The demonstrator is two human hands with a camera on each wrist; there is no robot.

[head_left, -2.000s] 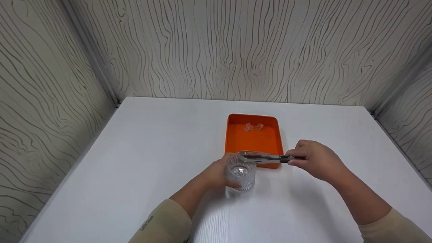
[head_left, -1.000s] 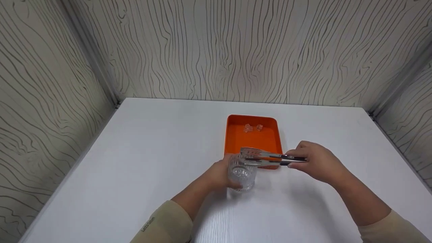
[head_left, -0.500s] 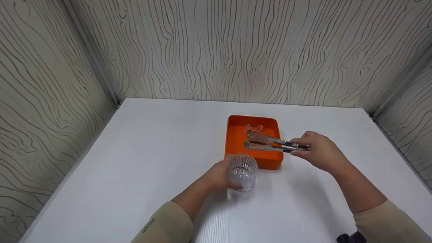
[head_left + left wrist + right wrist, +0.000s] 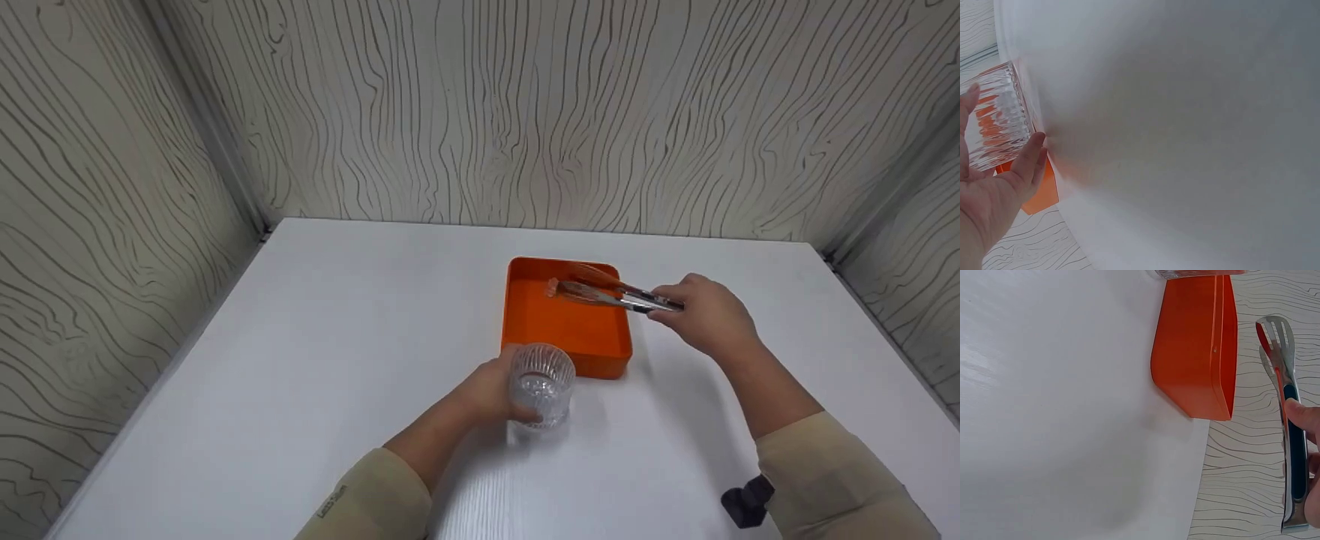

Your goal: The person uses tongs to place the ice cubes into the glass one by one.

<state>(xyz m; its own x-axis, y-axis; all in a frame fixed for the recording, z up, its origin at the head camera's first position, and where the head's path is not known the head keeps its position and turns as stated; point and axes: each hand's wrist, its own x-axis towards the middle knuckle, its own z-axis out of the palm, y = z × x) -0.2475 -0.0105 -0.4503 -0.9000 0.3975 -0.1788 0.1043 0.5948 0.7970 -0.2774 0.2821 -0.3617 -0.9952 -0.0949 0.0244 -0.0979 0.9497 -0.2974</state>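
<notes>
A ribbed clear glass [image 4: 541,386] with clear pieces in its bottom stands on the table, my left hand [image 4: 491,391] curled around its left side. In the left wrist view that hand [image 4: 1002,185] holds the same glass [image 4: 1002,118]. My right hand [image 4: 705,315] grips metal tongs [image 4: 637,298], whose spread tips reach over the back of the orange tray [image 4: 562,330]. A clear ice-like cube [image 4: 553,287] shows beside the lower tip; whatever lies behind the tips is hidden. The right wrist view shows the thumb on the tongs' dark handle [image 4: 1294,444].
The orange tray's front edge is just behind the glass. A small black object [image 4: 746,502] shows under the right sleeve. Wood-grain patterned panels [image 4: 480,112] enclose the white table [image 4: 360,315] at the back and sides.
The tongs opened above the glass, then moved away from it to the back of the tray, near the clear cubes. My left hand has stayed around the glass.
</notes>
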